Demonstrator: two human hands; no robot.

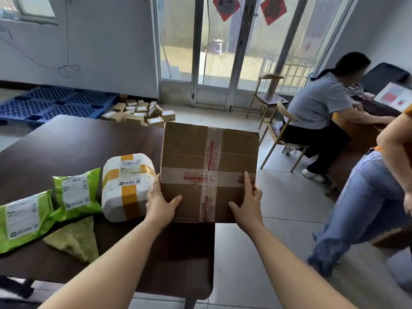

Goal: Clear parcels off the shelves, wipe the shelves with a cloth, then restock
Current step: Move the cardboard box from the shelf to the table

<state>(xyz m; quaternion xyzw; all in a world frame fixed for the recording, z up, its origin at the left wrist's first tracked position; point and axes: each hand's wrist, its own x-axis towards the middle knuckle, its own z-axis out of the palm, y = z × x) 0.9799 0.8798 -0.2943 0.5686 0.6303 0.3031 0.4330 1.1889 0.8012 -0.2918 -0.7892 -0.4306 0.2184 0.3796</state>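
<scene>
I hold a taped brown cardboard box [200, 157] flat over the right end of a dark table [73, 141], and part of it juts past the table edge above the floor. My left hand [159, 202] grips its near left edge with the thumb on top. My right hand [247, 205] grips the near right corner, thumb and forefinger lying on the lid. To the left on the table lie a white parcel with yellow tape [126, 186], two green mailer bags [77, 194] [22, 219] and a yellow-green cloth [75, 238].
A person in jeans [365, 204] stands close on the right. Another person [321, 108] sits at a desk beyond, with wooden chairs [267, 97] nearby. A blue pallet [53, 103] and a heap of small boxes [140, 112] lie on the floor by the glass doors.
</scene>
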